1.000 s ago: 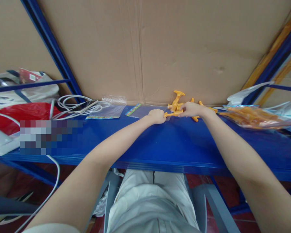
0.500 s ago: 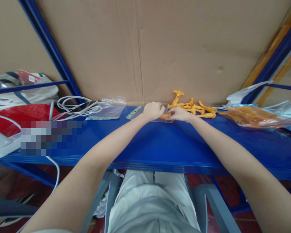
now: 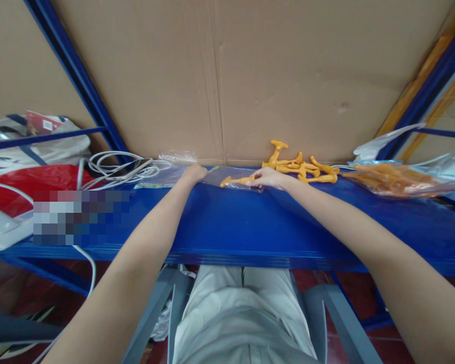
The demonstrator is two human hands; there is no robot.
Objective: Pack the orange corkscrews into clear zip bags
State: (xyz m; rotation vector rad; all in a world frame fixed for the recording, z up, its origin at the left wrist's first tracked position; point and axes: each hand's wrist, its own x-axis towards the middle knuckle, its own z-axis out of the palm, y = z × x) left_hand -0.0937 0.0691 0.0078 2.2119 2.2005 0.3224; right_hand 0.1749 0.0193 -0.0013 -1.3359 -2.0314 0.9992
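Note:
My left hand (image 3: 194, 173) rests closed on the left end of a small clear plastic bag (image 3: 219, 176) at the back of the blue shelf (image 3: 250, 222). My right hand (image 3: 267, 178) pinches the bag's right end, where an orange plastic toy piece (image 3: 235, 180) lies inside or on the bag. Just right of that hand sits a loose pile of orange toy pieces (image 3: 303, 169) against the cardboard wall.
A clear bag full of orange pieces (image 3: 396, 179) lies at the far right. White coiled cables (image 3: 116, 167) and more clear bags (image 3: 172, 169) lie left of my hands. A red bag (image 3: 30, 179) and white items sit at far left. Cardboard (image 3: 227, 76) backs the shelf.
My left hand has slid left along the bag, away from my right hand. An orange piece that both hands held by the pile now lies stretched out in the bag between them.

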